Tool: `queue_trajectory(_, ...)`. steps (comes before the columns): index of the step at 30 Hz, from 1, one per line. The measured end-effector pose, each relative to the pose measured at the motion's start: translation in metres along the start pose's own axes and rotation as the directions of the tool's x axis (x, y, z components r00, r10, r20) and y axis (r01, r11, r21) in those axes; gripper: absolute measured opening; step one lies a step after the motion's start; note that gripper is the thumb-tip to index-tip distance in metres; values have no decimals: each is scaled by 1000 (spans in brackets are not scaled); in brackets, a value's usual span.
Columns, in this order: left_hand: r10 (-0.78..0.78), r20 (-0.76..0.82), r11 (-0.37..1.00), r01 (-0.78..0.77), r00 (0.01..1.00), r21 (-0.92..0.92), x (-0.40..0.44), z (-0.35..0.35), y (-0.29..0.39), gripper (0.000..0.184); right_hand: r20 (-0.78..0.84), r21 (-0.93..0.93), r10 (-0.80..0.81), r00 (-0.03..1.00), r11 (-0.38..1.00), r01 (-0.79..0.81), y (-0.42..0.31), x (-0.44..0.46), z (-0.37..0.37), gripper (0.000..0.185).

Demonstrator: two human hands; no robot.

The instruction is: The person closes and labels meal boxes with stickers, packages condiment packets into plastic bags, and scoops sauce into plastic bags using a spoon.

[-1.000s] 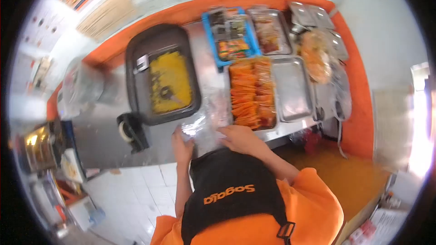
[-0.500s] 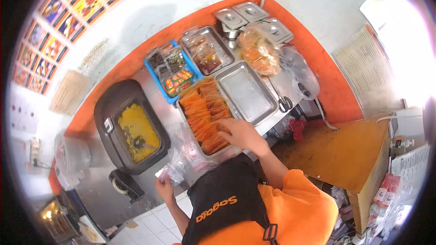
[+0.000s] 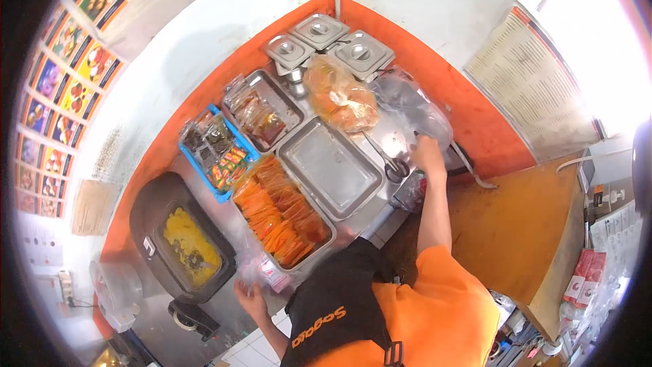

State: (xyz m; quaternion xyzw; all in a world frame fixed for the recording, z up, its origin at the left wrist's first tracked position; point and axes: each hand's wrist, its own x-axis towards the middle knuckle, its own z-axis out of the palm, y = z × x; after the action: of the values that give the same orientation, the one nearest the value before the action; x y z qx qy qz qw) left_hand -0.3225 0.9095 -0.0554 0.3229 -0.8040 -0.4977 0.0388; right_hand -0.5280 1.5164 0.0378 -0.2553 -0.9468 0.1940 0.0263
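Note:
My right hand (image 3: 428, 154) is at the near edge of a clear plastic bag (image 3: 413, 105) with dark contents, fingers reaching toward it; whether they touch it is hard to see. Close to its left lie black-handled scissors (image 3: 395, 168). My left hand (image 3: 251, 301) is open at the counter's front edge, fingers apart, beside clear plastic packets (image 3: 272, 276) with pink print. Between the hands stands a metal tray (image 3: 311, 250) packed with orange-filled sachets (image 3: 278, 211). Beyond it is a shallow metal tray (image 3: 331, 168) with a bare bottom.
A blue basket (image 3: 224, 197) and another metal tray (image 3: 293, 117) hold packets. Farther back are lidded metal containers (image 3: 363, 52) and a bag of orange food (image 3: 339, 95). A dark tub (image 3: 146, 207) with yellow food, a tape dispenser (image 3: 193, 319) and a wooden table (image 3: 496, 231) flank the counter.
My right hand has left the orange sachets and moved right to the clear bag. My left hand has let go of the clear plastic it held. The view has shifted.

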Motion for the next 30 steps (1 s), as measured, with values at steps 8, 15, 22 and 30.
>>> queue_trajectory(8,40,-59,987,-30,997,156,-13,9,16,66,-222,148,-42,974,986,77,32,73,-63,49)
queue_trajectory(15,98,-170,975,-60,981,212,-22,12,10,64,-318,-277,-234,919,950,146,42,89,6,44)
queue_trajectory(22,132,-141,931,-74,981,359,-22,5,25,62,-203,72,42,978,997,-28,61,138,-18,28)
queue_trajectory(30,138,-179,938,-70,974,339,-14,0,24,58,-120,206,-165,979,961,187,73,141,-14,40)
